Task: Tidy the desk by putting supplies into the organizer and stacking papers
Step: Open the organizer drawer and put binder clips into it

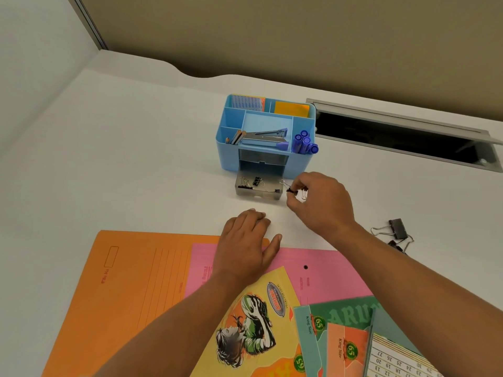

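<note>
A blue desk organizer [230,148] stands at the middle of the white desk, holding a stapler [265,134], pencils [236,137], blue pens [304,142] and sticky notes. Its grey drawer [268,196] is pulled out, with several binder clips [255,182] inside. My right hand [322,200] pinches a small binder clip [296,192] just right of the drawer. My left hand [246,246] lies flat, fingers apart, on the desk and the edge of the pink folder [326,270]. Two more binder clips [396,229] lie on the desk at the right.
An orange folder [130,281] lies at the front left, partly under the pink one. A yellow notebook [253,330] and several green and orange notebooks [343,341] overlap at the front. An open cable hatch [394,137] sits in the desk behind the organizer, to the right.
</note>
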Tool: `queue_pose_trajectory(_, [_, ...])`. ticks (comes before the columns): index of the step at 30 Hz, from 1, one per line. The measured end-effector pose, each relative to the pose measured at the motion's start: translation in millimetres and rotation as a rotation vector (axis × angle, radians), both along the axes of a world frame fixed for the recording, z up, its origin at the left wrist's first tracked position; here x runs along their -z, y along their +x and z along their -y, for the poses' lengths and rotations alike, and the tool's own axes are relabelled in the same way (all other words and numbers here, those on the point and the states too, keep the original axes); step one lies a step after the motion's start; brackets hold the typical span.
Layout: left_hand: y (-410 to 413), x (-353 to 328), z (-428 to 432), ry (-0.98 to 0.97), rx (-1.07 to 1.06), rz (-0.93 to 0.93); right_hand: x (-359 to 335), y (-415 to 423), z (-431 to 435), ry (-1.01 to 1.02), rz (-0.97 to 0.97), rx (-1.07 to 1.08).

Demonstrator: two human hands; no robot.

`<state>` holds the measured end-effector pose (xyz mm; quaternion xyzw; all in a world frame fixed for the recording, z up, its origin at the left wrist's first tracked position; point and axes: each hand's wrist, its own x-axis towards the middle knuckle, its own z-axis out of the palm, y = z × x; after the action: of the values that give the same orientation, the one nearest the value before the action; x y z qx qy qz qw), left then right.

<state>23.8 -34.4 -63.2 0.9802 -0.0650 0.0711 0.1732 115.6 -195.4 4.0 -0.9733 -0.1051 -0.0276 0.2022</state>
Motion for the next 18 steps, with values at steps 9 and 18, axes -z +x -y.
queue_pose_trajectory(9, [-0.1, 0.0, -0.2, -0.001, 0.000, -0.011, -3.7, 23.2, -29.1, -0.049, -0.061, -0.089])
queue_pose_trajectory(18, [-0.5, 0.1, -0.5, -0.005, 0.007, -0.014, -6.6, 26.3, -4.8, 0.060, -0.035, 0.072])
